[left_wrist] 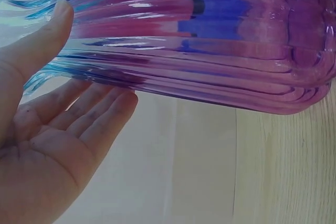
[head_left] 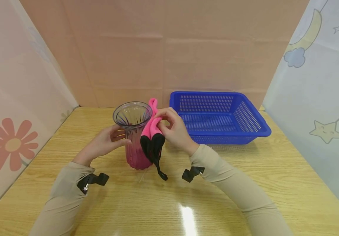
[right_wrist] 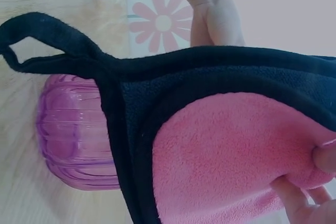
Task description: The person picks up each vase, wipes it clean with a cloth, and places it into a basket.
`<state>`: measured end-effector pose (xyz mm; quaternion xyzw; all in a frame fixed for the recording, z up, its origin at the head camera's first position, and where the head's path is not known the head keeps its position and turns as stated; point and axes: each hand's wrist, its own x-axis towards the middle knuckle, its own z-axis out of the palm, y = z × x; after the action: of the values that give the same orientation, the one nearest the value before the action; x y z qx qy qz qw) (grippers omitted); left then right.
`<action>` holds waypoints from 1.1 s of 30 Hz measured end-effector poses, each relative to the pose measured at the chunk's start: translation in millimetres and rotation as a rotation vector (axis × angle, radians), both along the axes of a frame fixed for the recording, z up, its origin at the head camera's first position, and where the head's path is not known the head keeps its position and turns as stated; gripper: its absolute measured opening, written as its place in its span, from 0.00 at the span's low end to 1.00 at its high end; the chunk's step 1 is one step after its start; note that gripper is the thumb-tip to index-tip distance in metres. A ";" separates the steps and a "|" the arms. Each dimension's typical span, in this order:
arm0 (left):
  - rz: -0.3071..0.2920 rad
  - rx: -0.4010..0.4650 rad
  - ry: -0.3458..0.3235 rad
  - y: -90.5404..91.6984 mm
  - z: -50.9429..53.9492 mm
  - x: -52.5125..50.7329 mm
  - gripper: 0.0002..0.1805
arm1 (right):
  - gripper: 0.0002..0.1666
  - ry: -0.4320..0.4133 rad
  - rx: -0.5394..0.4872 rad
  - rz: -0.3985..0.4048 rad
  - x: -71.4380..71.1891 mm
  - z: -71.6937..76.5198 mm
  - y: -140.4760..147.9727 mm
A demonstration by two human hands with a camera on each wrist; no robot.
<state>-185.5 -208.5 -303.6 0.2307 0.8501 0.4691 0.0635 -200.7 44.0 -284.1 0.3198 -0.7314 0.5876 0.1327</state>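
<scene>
A ribbed glass vase [head_left: 134, 152] stands upright on the table, clear bluish at its flared rim and pink-purple below. My left hand [head_left: 106, 141] holds it from the left just under the rim. In the left wrist view the thumb [left_wrist: 64, 17] lies on one side of the vase [left_wrist: 157, 51], the fingers [left_wrist: 113, 108] on the other. A folded pink fleecy cloth [head_left: 147, 129] with black edging and a hanging loop is pinched in my right hand [head_left: 176, 131], beside the vase's right side. In the right wrist view the cloth [right_wrist: 220, 156] covers much of the vase [right_wrist: 73, 129].
Behind and right of my right hand stands a blue plastic basket [head_left: 216, 132] with slotted walls. The wooden table [head_left: 146, 203] meets a peach backdrop [head_left: 163, 55] at the back and patterned sheets [head_left: 314, 108] at the sides. Black straps [head_left: 193, 173] hang from both wrists.
</scene>
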 end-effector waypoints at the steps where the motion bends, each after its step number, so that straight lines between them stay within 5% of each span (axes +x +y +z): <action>1: 0.005 -0.002 -0.006 0.0 0.2 0.1 0.35 | 0.07 0.000 0.006 0.002 -0.1 -1.7 -0.8; 9: 0.025 0.000 -0.040 0.8 0.6 0.4 0.37 | 0.05 0.018 0.106 -0.027 1.0 -14.1 -5.6; 33: 0.039 -0.011 -0.038 3.5 -0.5 1.2 0.36 | 0.05 0.002 0.197 -0.029 2.6 -35.7 -0.8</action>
<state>-184.3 -204.9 -304.1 0.2048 0.8556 0.4698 0.0721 -198.1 43.2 -319.8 0.3214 -0.7899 0.5106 0.1100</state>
